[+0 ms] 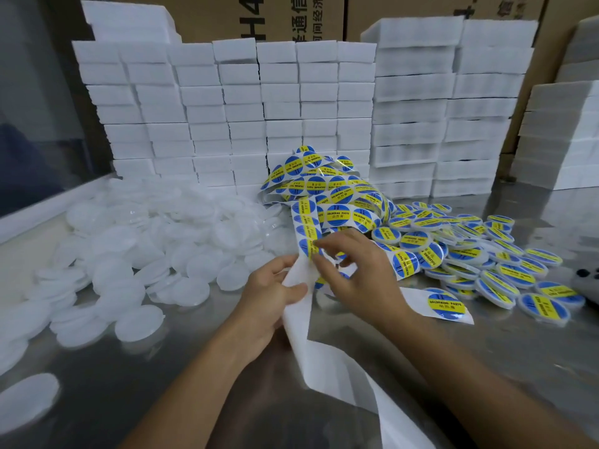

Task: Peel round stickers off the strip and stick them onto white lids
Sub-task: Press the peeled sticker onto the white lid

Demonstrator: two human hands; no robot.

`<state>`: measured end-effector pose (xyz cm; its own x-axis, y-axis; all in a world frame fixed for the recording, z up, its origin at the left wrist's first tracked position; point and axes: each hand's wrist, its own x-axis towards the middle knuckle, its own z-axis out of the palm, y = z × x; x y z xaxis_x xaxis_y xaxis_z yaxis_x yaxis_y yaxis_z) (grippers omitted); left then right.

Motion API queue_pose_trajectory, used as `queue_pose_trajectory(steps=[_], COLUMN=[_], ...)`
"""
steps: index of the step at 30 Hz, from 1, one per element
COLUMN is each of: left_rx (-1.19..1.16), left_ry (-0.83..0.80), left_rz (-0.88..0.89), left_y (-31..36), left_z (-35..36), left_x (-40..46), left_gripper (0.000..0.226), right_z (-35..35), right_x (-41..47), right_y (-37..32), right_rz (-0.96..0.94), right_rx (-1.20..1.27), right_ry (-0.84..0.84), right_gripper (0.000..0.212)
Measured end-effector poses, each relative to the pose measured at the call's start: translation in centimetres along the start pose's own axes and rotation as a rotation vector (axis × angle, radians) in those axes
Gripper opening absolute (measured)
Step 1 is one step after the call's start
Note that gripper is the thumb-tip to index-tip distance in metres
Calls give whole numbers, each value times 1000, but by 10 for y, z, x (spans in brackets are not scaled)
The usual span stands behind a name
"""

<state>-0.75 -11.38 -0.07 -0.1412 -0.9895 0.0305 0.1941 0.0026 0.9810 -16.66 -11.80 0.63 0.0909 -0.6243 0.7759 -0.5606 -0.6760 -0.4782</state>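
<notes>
Presently, from the head view, both hands work over a metal table. The left hand grips the bare white backing of the sticker strip, thumb pressed against the paper and fingers curled behind it. The right hand is just beside it, its fingertips pinching at the edge of a round blue-and-yellow sticker still on the strip; whether that edge has lifted cannot be told. Spent backing trails down from the left hand toward the near edge of the table.

Beyond the hands the strip rises into a loose tangled heap of unpeeled stickers at the centre of the table. A short length of strip bearing one sticker lies flat to the right of the right wrist.

Plain white lids lie piled on the left of the table, with several scattered toward the near left corner. Labelled lids, each carrying a sticker, are heaped on the right.

Stacks of white foam blocks form a wall behind the piles, with cardboard cartons standing behind them.
</notes>
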Motion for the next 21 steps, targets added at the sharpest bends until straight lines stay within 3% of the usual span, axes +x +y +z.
queue_pose_trajectory(steps=[5, 11, 16, 21], left_rx=[46, 192, 381, 471], left_ry=[-52, 121, 122, 123], left_rz=[18, 168, 337, 327], left_y=[0, -7, -8, -10], left_z=[4, 4, 3, 1], left_x=[-2, 2, 1, 1], left_gripper=[23, 24, 31, 23], right_z=[2, -1, 0, 3], right_x=[-3, -2, -2, -2], right_y=[-3, -7, -4, -3], right_rz=[-148, -246, -202, -155], right_rx=[-114, -167, -149, -159], right_ry=[-86, -121, -154, -181], right_gripper=[13, 8, 7, 6])
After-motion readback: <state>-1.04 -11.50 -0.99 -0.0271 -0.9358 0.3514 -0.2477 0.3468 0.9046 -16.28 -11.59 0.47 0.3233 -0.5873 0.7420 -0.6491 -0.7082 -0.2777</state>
